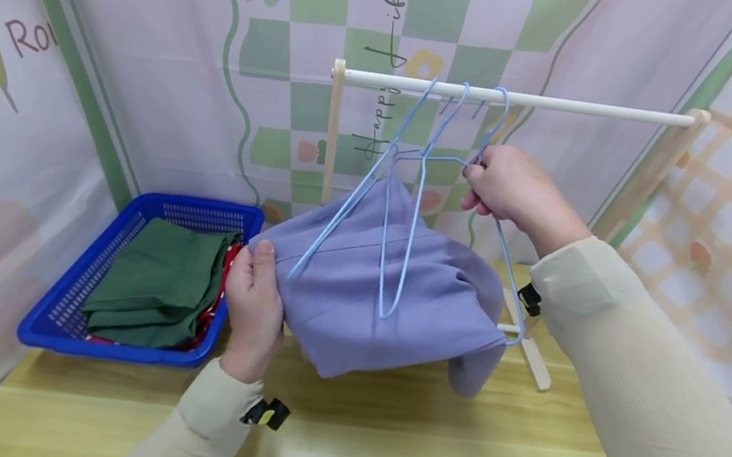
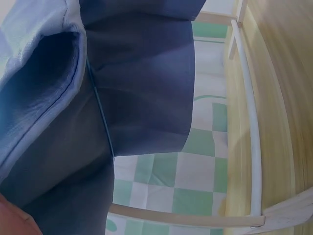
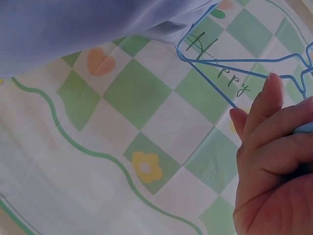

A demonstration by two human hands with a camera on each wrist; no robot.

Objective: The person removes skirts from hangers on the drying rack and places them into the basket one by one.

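A lavender garment hangs below the rail, spread on a slant over the table. Near its upper left edge, my left hand holds the fabric, thumb on top. My right hand grips the rightmost blue wire hanger just under its hook; this hanger's lower corner meets the garment's right end. Two more blue hangers hang to the left, in front of the fabric. The left wrist view shows an open edge of the garment close up, with only a bit of the hand visible.
The white rail runs between wooden posts at the back. On the left of the table stands a blue basket with folded green cloth over red cloth. A wooden foot of the rack lies at right.
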